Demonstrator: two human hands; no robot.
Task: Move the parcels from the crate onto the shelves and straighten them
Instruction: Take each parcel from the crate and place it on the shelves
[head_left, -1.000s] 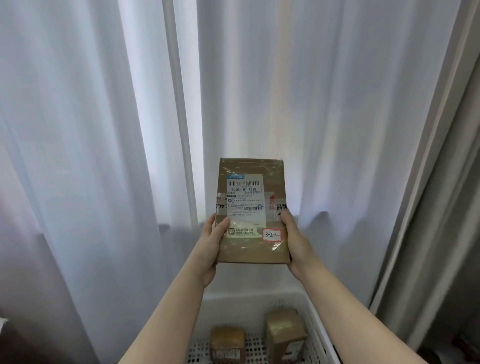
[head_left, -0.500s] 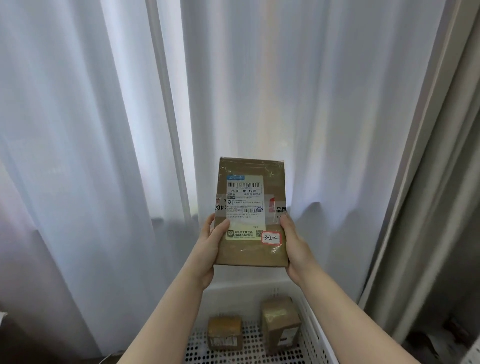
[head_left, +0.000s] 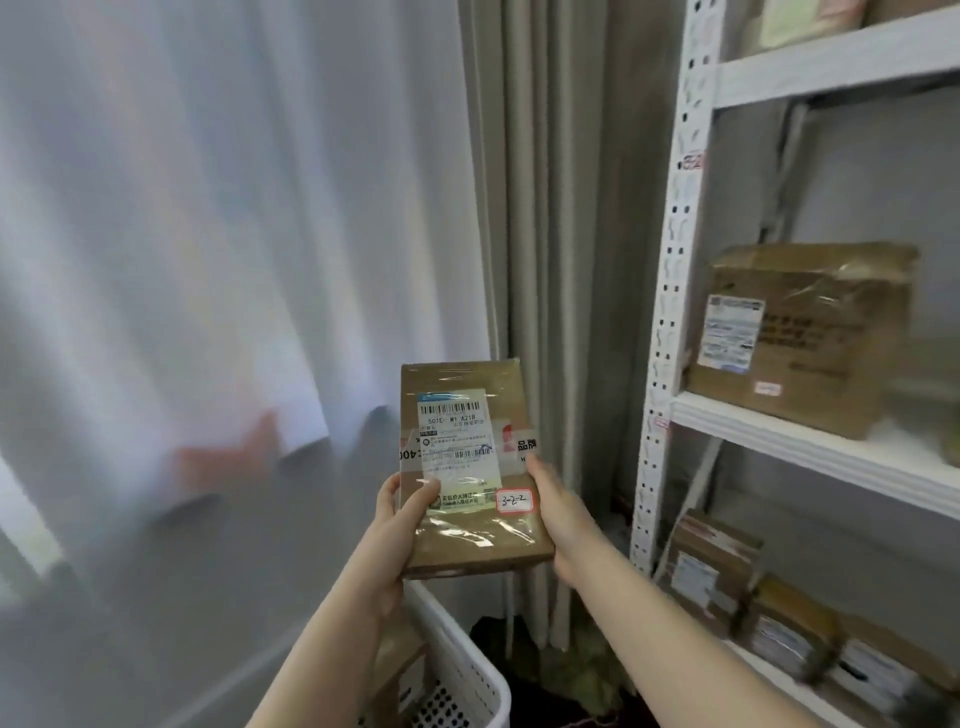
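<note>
Swung to the right since half a second ago, my view now takes in the white shelving (head_left: 670, 312) at the right edge, where earlier only the sheer white curtain (head_left: 208, 260) hung behind the parcel (head_left: 467, 467). That curtain now fills the left side, blurred, with a grey-beige drape (head_left: 561, 208) between it and the shelving upright.

I see the flat brown parcel held in the same two-handed hold as before, upright in the air, its printed face toward me and tilted slightly back. It is above the near corner of the white crate (head_left: 467, 670) and to the left of the shelving, touching neither.

My left hand (head_left: 395, 530) grips the parcel's lower left edge, thumb laid across the front beside the shipping label (head_left: 457, 447), fingers curled behind. My right hand (head_left: 558, 514) clasps the lower right edge, thumb along the side just beside the small red-framed sticker (head_left: 514, 502) marked "3-2-2". The right fingers are hidden behind the cardboard.

Earlier the crate lay centred below with two small boxes showing. Now only its perforated corner shows at the bottom, with one brown box (head_left: 405, 670) partly visible inside, beside my left forearm.

On the middle shelf board (head_left: 810, 447) sits a large taped carton (head_left: 800, 338) bearing a white label. Below it, a row of smaller parcels (head_left: 711, 566) stands side by side on the lower shelf, blurred.
</note>
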